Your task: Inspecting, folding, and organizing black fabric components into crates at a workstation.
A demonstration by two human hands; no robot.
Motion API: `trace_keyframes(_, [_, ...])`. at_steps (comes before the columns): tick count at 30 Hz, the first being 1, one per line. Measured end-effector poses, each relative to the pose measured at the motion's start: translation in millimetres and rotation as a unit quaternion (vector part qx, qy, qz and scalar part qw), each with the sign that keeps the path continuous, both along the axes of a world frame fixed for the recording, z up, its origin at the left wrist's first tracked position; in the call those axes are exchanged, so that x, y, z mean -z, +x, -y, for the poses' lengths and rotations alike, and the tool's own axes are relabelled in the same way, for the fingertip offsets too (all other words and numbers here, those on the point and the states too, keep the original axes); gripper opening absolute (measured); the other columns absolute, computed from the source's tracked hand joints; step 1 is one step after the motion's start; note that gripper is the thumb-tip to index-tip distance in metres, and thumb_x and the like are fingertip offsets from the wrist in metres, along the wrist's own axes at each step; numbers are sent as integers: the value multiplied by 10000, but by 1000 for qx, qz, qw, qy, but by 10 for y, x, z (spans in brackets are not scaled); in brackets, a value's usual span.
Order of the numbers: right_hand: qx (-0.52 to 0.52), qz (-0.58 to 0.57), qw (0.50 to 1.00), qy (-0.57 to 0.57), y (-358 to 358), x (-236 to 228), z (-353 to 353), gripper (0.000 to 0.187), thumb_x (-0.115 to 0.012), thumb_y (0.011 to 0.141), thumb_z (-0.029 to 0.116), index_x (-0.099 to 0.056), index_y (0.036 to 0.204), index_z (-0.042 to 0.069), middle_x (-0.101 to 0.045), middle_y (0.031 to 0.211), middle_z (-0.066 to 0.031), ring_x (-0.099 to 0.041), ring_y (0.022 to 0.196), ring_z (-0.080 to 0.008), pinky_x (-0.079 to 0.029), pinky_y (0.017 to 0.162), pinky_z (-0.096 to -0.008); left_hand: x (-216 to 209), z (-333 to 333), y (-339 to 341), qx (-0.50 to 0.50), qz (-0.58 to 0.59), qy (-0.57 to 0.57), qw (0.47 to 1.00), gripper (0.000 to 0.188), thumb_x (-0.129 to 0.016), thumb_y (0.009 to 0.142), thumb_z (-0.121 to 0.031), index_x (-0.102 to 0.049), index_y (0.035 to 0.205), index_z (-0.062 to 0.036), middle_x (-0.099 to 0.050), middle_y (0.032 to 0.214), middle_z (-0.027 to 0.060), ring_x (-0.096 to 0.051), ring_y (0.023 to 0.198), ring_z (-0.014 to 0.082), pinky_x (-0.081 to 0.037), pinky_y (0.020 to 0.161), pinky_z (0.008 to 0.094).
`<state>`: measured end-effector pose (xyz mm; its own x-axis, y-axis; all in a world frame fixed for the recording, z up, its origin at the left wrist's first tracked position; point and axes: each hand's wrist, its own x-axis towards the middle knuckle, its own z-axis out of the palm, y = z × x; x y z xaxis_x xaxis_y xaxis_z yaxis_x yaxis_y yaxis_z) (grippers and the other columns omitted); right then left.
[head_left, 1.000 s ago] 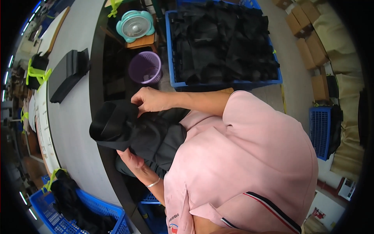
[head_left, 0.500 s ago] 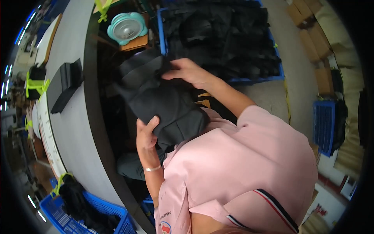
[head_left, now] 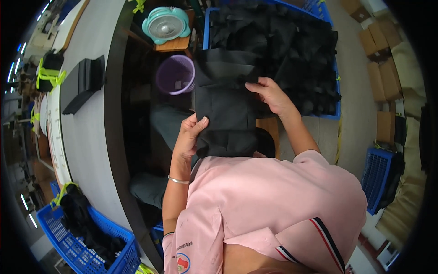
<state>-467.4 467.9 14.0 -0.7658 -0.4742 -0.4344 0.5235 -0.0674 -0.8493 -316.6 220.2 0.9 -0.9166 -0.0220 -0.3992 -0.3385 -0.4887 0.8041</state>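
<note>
A black sewn fabric piece (head_left: 226, 107), with seams and a folded-up far part, hangs stretched out in front of my chest. My left hand (head_left: 189, 132) pinches its left edge, thumb on top. On the far right edge, my right hand (head_left: 271, 96) grips the same piece between thumb and fingers. Behind it stands a large blue crate (head_left: 206, 29) filled with similar black pieces. A purple bin (head_left: 169, 68) with some scraps inside is just beyond the piece, to the left.
On the left, a long grey table (head_left: 89, 141) bears a folded black piece (head_left: 84, 84). A turquoise fan (head_left: 166, 25) sits on a wooden stool (head_left: 175, 44). A blue basket (head_left: 77, 249) holding black material is at lower left. Cardboard boxes (head_left: 383, 80) line the right side.
The black piece has been turned and spread flatter, moving to the right in view. My right hand has shifted right along with it. The purple bin has come into sight.
</note>
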Motion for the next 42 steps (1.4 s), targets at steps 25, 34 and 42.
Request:
trace_keyframes(25, [-82,34,982,-168,-385,128,111,499,-627,965,285,-540,1378,19,-627,1271,-109,-624,1093,-194,-550,870,-330,-177,-90,-361,-150,37,-23,988,205,-742,875,-54,-678,1064,-10,-720,963,45,-664,828,103,-546,790,251])
trace_keyframes(34, [-20,112,989,-96,66,350,584,405,-807,811,74,-640,1177,28,-667,1101,-64,-639,1035,-203,-517,930,-348,-135,114,-266,-135,52,-82,986,232,-753,882,-108,-669,1064,9,-718,986,42,-650,878,93,-530,822,252])
trace_keyframes(42, [-134,-39,990,18,10,93,711,418,-806,787,33,-644,1171,2,-671,1101,-64,-645,1009,-193,-513,900,-323,-257,261,-241,-228,57,-121,965,355,-776,870,-163,-628,1122,37,-702,1049,101,-667,920,156,-546,847,291])
